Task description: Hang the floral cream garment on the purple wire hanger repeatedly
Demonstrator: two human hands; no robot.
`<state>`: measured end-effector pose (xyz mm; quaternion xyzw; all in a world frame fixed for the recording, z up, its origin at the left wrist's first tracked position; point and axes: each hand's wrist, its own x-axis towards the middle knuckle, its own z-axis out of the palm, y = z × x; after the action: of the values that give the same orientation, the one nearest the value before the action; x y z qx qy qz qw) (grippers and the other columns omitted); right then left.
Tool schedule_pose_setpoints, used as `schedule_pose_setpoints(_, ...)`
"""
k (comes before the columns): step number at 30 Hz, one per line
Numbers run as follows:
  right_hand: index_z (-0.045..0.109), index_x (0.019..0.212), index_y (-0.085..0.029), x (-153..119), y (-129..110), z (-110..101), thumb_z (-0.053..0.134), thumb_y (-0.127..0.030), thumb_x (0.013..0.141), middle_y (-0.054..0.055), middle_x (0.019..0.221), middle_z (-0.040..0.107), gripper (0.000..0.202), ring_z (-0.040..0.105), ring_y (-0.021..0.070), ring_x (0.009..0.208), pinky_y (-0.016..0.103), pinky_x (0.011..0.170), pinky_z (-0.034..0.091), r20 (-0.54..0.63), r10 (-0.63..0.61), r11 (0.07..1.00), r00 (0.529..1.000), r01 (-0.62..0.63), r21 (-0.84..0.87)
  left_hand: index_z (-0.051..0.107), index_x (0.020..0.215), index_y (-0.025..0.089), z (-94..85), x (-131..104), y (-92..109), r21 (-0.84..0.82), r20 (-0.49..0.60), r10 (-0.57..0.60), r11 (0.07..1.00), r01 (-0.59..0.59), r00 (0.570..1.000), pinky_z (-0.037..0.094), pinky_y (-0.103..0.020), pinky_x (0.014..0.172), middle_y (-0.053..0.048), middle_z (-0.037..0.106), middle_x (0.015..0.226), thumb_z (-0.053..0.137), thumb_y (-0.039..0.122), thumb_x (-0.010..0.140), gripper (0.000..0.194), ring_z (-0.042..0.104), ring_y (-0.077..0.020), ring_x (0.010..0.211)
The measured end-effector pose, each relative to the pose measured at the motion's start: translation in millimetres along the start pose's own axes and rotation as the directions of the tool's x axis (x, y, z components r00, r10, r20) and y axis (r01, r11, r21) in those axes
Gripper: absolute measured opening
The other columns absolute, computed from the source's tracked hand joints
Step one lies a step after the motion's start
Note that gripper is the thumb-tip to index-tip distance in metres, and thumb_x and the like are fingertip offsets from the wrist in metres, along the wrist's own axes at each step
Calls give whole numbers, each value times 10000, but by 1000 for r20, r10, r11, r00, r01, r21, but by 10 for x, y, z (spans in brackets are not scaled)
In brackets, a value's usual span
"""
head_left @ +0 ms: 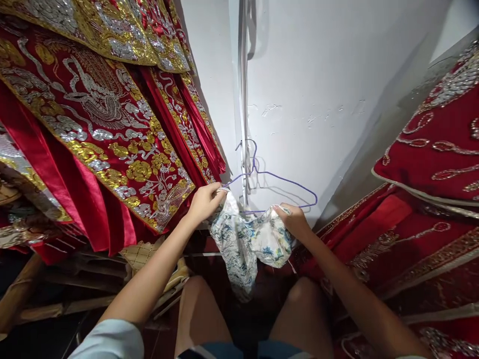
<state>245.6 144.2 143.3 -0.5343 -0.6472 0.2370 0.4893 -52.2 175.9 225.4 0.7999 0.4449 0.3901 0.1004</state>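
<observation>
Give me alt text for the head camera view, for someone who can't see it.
Seen from above, a person's left hand and right hand grip a floral cloth at a purple wire hanger, which hangs against a white wall. Red garments with gold and silver embroidery hang on both sides.

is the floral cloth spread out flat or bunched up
Bunched up. The floral cloth hangs crumpled below the purple wire hanger, gathered in the left hand and the right hand.
</observation>
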Motion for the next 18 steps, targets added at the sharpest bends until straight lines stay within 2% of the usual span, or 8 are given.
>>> schedule_pose_setpoints(2,444,631,-241,-78,-1,-59,564,-433,889,-51,545,283,343,308,153,545,293,550,283,2,-35,999,999,35,-5,477,619,183,63,41,-27,13,-20,13,1000,-12,1000,365,-244,620,22,470,607,513,327,888,307,452,-131,618)
schedule_pose_setpoints(4,594,897,-249,-170,1,-179,631,-412,848,-76,540,312,174,326,150,525,279,539,290,42,-50,999,998,50,-14,433,604,183,82,39,-78,-8,-32,34,999,-34,999,293,-241,575,41,374,588,516,312,873,310,360,-111,586)
schedule_pose_setpoints(6,541,1240,-246,-249,6,-339,707,-362,783,-92,575,392,500,384,145,530,266,551,325,107,-79,996,991,84,-39,407,595,183,52,27,-126,-27,-35,34,999,-35,999,266,-243,567,47,333,589,513,306,865,315,324,-103,580)
schedule_pose_setpoints(9,417,1439,-216,-265,14,-578,699,-296,763,-68,662,510,736,465,145,566,267,586,388,66,-96,991,993,102,-89,370,583,185,-32,30,-144,-59,-11,21,998,-22,1000,250,-244,558,51,299,592,524,312,856,338,298,-96,573)
schedule_pose_setpoints(12,495,1411,-191,-145,6,-742,648,-263,763,-42,668,565,670,517,155,579,272,590,427,-126,-20,993,992,5,-119,357,587,187,-71,33,-108,-85,37,35,996,-32,999,240,-245,555,52,280,600,533,314,858,347,285,-95,573)
schedule_pose_setpoints(14,647,1236,-198,-53,-16,-794,637,-255,746,-4,727,632,493,585,177,655,283,629,461,-184,-18,989,983,-10,-147,367,600,187,-61,16,-88,-100,41,40,994,-36,998,248,-246,562,52,281,609,521,297,865,326,292,-97,580)
schedule_pose_setpoints(16,702,1062,-208,-5,-43,-805,662,-268,731,22,796,668,338,627,193,710,291,658,486,-203,-52,988,978,20,-153,378,616,189,-42,-8,-87,-115,27,32,993,-29,999,259,-246,565,51,292,615,510,277,870,300,306,-100,587)
schedule_pose_setpoints(18,645,1141,-214,-13,-60,-792,722,-291,706,16,791,659,448,638,189,680,285,635,499,-240,-68,996,968,50,-79,365,625,192,-32,-21,-103,-111,14,33,993,-31,999,260,-248,562,50,292,618,507,264,870,292,308,-101,590)
